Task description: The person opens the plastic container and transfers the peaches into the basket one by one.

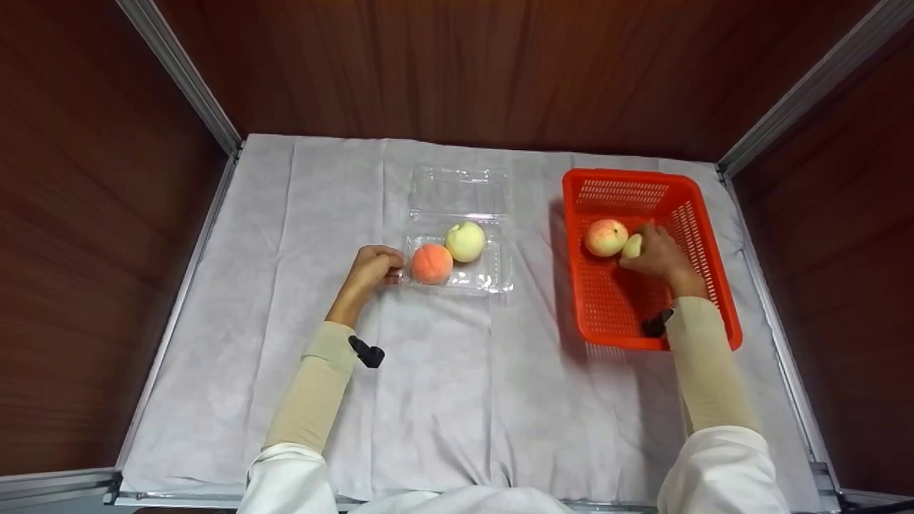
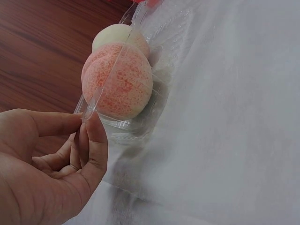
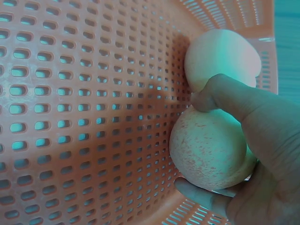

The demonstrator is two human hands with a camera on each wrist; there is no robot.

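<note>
In the head view, my left hand (image 1: 373,270) is at the left front corner of a clear plastic clamshell box (image 1: 491,273), its lid laid back. The left wrist view shows thumb and fingers pinching the box's rim. Inside sit an orange-pink peach (image 1: 432,263) and a pale yellow peach (image 1: 465,241), side by side. My right hand (image 1: 660,255) reaches into a red plastic basket (image 1: 596,314). There it grips a pale, red-speckled peach (image 3: 208,147), thumb on one side and fingers curled on the other. A second peach (image 1: 606,238) lies beside it in the basket.
A light grey cloth (image 1: 443,385) covers the table. Dark wood-grain panels (image 1: 457,71) close in the back and both sides, with metal rails (image 1: 182,71) at the corners. The basket's raised perforated walls surround the right hand.
</note>
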